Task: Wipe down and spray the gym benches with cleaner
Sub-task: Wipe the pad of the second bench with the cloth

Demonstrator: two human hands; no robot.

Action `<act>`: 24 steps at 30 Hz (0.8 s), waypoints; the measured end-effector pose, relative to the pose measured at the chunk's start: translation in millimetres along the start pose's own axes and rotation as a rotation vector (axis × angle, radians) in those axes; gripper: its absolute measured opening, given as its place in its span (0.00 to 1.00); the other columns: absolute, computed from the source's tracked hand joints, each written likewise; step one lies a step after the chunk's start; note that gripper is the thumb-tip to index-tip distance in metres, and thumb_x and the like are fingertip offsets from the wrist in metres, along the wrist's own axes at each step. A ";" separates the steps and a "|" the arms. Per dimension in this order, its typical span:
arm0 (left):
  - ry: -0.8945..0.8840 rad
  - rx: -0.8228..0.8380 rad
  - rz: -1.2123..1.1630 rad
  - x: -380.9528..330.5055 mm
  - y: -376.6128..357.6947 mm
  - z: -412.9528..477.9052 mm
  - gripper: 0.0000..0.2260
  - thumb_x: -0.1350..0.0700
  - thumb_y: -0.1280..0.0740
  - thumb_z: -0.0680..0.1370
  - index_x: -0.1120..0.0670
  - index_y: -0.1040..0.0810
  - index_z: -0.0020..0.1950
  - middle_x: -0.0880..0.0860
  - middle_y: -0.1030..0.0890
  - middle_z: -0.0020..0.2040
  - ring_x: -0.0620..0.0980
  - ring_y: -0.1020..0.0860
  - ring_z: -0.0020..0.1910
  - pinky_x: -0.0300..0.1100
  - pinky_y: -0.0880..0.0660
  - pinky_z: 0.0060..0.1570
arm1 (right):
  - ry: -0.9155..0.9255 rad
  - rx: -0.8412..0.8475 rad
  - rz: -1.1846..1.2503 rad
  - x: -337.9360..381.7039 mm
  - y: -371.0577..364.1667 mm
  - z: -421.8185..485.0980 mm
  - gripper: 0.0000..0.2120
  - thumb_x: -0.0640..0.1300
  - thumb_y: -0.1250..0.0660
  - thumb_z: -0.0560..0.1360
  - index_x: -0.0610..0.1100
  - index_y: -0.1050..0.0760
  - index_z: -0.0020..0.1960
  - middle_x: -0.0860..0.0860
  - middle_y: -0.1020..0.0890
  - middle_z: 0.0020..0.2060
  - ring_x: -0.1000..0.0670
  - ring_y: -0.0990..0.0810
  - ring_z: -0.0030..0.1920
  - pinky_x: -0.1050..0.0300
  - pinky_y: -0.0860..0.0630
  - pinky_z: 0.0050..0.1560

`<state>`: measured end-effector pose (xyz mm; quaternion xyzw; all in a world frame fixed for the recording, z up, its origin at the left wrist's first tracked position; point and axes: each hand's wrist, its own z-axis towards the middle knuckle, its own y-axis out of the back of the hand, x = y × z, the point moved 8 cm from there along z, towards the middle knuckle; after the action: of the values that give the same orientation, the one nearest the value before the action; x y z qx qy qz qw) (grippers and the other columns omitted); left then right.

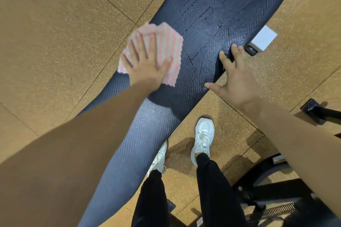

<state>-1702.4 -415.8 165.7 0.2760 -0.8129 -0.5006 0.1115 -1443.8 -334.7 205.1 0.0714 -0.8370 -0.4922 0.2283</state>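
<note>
The person's left hand [145, 62] lay flat with fingers spread, pressing a pink-and-white striped cloth [169, 42] onto the far edge of the long navy ribbed bench pad [230, 5], which glistened with wet streaks. Their right hand [235, 79] was splayed wide and held nothing, its straight fingertips touching the pad's near edge above the tan speckled floor [55, 24].

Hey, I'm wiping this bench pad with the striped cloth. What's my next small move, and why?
Probably slide the left hand and the pink striped cloth across the bench pad toward the far end, where wet streaks shine. The cloth lies at the pad's left edge, and the right hand braces the opposite edge.
</note>
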 end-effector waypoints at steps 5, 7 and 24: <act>0.065 0.036 -0.094 -1.5 15.6 30.4 0.39 0.28 0.53 0.81 0.47 0.65 0.84 0.58 0.66 0.84 0.62 0.63 0.83 0.68 0.60 0.79 | 0.038 -0.037 0.001 -1.2 -0.5 3.6 0.47 0.68 0.30 0.71 0.44 0.41 0.81 0.40 0.47 0.81 0.41 0.53 0.82 0.37 0.43 0.78; 0.000 0.012 -0.040 -15.7 12.4 22.9 0.39 0.29 0.53 0.82 0.48 0.65 0.84 0.58 0.65 0.84 0.63 0.64 0.83 0.69 0.62 0.78 | 0.052 -0.033 0.013 -2.2 -0.5 3.5 0.46 0.67 0.30 0.72 0.44 0.40 0.80 0.40 0.46 0.81 0.41 0.53 0.82 0.38 0.45 0.79; -0.340 0.235 0.071 -115.5 -63.0 -87.3 0.34 0.30 0.59 0.81 0.39 0.71 0.81 0.49 0.74 0.81 0.57 0.79 0.77 0.71 0.69 0.75 | -0.030 -0.069 -0.010 -60.0 60.2 77.0 0.48 0.67 0.32 0.74 0.44 0.47 0.82 0.45 0.50 0.82 0.43 0.54 0.82 0.42 0.49 0.81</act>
<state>-1546.2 -438.7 162.9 0.1698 -0.8820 -0.4374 -0.0427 -1419.2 -222.8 206.3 0.0601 -0.8224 -0.5231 0.2156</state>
